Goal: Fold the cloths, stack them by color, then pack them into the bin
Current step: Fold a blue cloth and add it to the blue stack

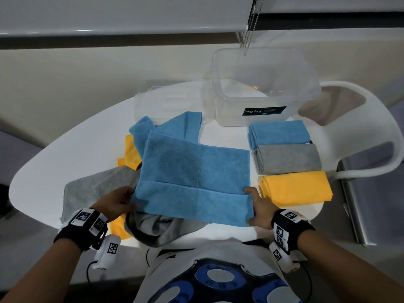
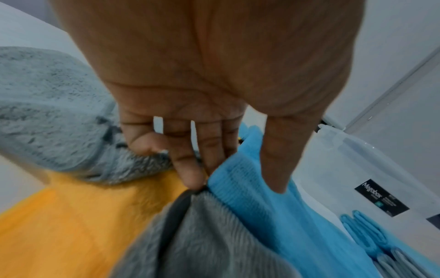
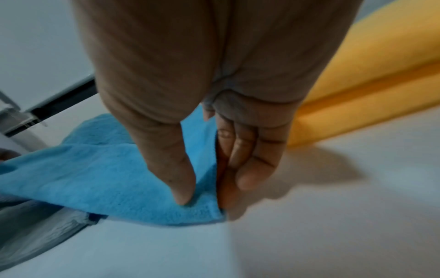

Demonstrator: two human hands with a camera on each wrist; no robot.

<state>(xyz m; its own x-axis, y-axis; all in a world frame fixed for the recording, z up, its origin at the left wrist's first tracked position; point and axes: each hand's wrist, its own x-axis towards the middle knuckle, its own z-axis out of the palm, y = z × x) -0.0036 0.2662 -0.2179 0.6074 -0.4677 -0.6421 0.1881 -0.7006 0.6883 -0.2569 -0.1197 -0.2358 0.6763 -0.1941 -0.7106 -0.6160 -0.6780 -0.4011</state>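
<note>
A blue cloth (image 1: 194,173) lies spread in the middle of the white table (image 1: 65,149), its near part turned up in a fold. My left hand (image 1: 119,202) pinches its near left corner (image 2: 238,180) between thumb and fingers. My right hand (image 1: 259,207) pinches the near right corner (image 3: 202,208) the same way. Folded stacks sit at the right: blue (image 1: 279,133), grey (image 1: 287,158), yellow (image 1: 296,186). Loose grey (image 1: 96,189), yellow (image 1: 131,154) and blue (image 1: 175,125) cloths lie under and behind the spread one. The clear bin (image 1: 264,84) stands at the back right.
A clear lid (image 1: 166,103) lies behind the loose pile, left of the bin. A white chair (image 1: 376,132) stands at the table's right side. Another grey cloth (image 1: 166,228) hangs over the near table edge by my body.
</note>
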